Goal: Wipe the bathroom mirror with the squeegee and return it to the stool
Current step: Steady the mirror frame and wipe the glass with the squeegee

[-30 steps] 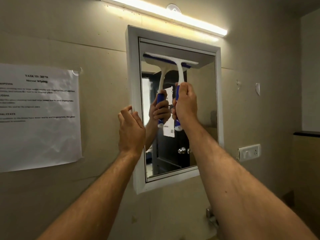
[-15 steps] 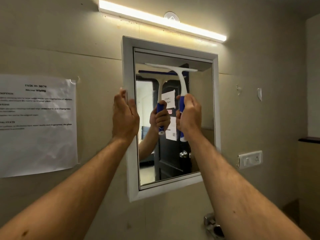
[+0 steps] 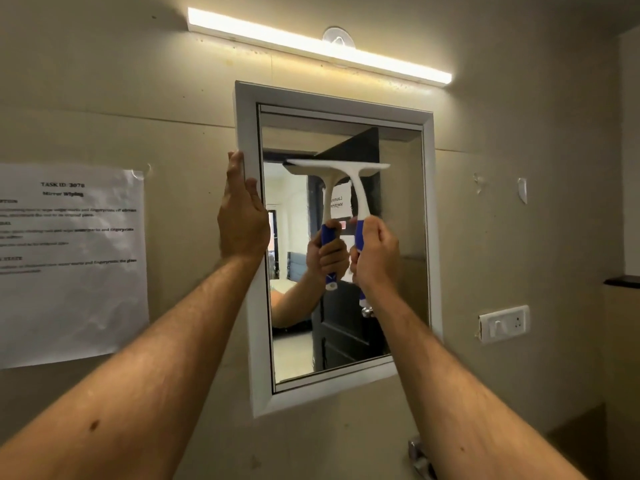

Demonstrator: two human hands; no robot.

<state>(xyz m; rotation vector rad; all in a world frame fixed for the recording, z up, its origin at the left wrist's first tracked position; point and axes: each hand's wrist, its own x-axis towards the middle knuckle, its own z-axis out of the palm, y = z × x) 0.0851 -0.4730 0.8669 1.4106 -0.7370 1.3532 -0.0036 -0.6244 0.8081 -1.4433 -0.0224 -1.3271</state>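
Observation:
The white-framed mirror (image 3: 429, 237) hangs on the beige wall. My right hand (image 3: 375, 256) grips the blue handle of a white squeegee (image 3: 360, 188), whose blade lies across the glass a little above the mirror's middle. My left hand (image 3: 242, 216) rests flat against the mirror's left frame edge, fingers pointing up, holding nothing. The glass reflects the squeegee, my hand and a dark door. The stool is out of view.
A paper sheet (image 3: 69, 265) is taped to the wall at left. A lit tube light (image 3: 318, 46) runs above the mirror. A switch plate (image 3: 504, 323) sits at right, a dark ledge (image 3: 623, 282) at far right, and a metal tap (image 3: 419, 455) below.
My right hand has drawn the squeegee down the glass from near the mirror's top to above its middle. My left hand stayed on the left frame edge.

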